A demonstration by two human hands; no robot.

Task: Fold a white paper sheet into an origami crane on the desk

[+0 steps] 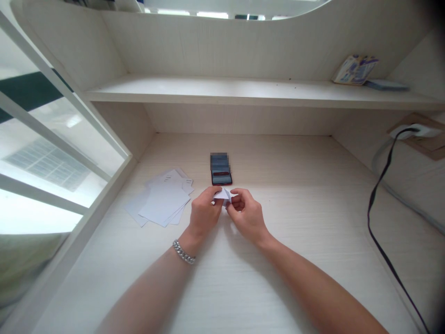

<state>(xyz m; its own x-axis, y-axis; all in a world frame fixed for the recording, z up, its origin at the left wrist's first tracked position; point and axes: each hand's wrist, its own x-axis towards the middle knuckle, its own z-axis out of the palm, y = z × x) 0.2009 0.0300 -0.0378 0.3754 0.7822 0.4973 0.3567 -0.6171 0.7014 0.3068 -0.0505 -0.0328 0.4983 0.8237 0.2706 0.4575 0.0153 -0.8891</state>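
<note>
Between my two hands, near the middle of the desk, is a small piece of folded white paper [222,195]. My left hand [206,207] pinches its left side with thumb and fingers. On the other side my right hand [247,212] grips the right edge, thumb below and fingers curled. The paper has pointed folds standing up; its lower part is partly hidden by the fingers. Just beyond the hands lies a dark phone [221,169], its screen partly blurred. Left of my left hand is a loose pile of white paper sheets [165,197], a few with small print.
A shelf [222,88] runs across the back above the desk [299,185]. On its right end are a colourful packet [355,69] and a flat blue item [386,85]. A black cable [371,204] hangs from a wall socket [426,134] at right. White railings [52,125] border the left side.
</note>
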